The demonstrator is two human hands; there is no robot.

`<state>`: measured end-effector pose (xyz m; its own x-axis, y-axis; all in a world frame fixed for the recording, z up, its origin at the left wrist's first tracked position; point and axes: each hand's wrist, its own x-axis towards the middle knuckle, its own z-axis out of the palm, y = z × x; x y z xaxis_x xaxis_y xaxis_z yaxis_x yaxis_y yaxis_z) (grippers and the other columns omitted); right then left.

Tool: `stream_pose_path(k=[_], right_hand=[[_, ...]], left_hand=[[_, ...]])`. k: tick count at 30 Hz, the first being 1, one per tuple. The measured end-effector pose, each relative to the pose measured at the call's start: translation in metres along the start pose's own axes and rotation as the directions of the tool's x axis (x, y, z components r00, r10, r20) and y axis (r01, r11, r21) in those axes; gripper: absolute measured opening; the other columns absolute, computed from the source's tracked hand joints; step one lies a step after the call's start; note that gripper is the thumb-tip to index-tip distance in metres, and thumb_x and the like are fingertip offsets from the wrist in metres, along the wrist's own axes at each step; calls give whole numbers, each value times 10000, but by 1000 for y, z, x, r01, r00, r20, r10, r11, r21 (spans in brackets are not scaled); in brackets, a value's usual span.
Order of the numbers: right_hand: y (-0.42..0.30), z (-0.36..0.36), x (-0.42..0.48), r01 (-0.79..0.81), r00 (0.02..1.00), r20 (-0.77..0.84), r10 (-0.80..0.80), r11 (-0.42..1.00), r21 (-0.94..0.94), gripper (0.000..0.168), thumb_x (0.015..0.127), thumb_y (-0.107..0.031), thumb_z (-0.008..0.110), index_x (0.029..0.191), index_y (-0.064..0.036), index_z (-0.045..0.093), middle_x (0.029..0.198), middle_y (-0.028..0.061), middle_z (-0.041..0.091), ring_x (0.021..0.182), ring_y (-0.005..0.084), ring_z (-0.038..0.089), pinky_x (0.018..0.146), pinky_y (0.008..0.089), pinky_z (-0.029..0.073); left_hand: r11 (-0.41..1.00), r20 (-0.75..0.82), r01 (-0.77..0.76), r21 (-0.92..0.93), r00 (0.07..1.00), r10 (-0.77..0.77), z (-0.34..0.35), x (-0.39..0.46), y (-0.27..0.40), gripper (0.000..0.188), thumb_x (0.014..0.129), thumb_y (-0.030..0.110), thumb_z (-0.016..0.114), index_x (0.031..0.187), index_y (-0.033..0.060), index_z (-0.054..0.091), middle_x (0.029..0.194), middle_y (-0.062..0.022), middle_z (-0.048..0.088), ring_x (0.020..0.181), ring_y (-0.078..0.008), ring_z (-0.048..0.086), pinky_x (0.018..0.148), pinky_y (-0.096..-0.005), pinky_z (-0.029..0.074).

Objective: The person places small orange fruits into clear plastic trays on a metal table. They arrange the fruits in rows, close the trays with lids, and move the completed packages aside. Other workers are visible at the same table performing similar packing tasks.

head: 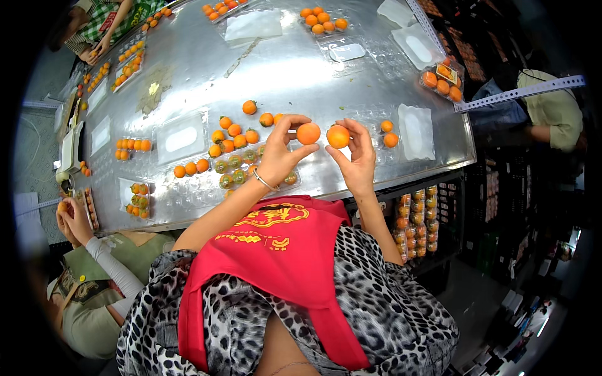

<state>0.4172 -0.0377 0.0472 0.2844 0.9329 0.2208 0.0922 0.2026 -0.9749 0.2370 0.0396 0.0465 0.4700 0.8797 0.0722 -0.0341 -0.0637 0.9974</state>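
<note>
My left hand pinches a round orange fruit between thumb and fingers. My right hand grips a second orange fruit beside it, with a narrow gap between the two. Left of my hands, several loose fruits, some with green calyxes, lie on the metal table. A clear plastic tray of fruit, calyxes up, is partly hidden by my left forearm. Two fruits sit in a clear tray beyond my right hand.
A white pad lies near the right edge. Packed fruit boxes stand farther off. A co-worker's hand holds fruit at left; another person's hands are at far left. A black crate with filled packs stands below the table.
</note>
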Motion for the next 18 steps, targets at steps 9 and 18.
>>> stream_pose_path(k=[9,18], right_hand=[[-7,5,-4,-193,981,98,166,868,458,475,960,-28,699,1374,-59,469,1528,235,495,1387,257,512,1184,417,391],[-7,16,-7,-155,977,183,105,946,283,523,941,-12,709,1422,-61,510,1522,173,513,1401,261,502,1191,428,389]], left_hand=[[711,345,495,-499,866,-362,-10,-9,6,374,1038,310,637,1253,4,621,1025,-66,683,801,-122,640,695,-286,563],[835,225,407,-371,912,-344,-6,-16,14,496,983,258,731,1362,-31,596,1094,-94,709,800,-101,641,640,-250,549]])
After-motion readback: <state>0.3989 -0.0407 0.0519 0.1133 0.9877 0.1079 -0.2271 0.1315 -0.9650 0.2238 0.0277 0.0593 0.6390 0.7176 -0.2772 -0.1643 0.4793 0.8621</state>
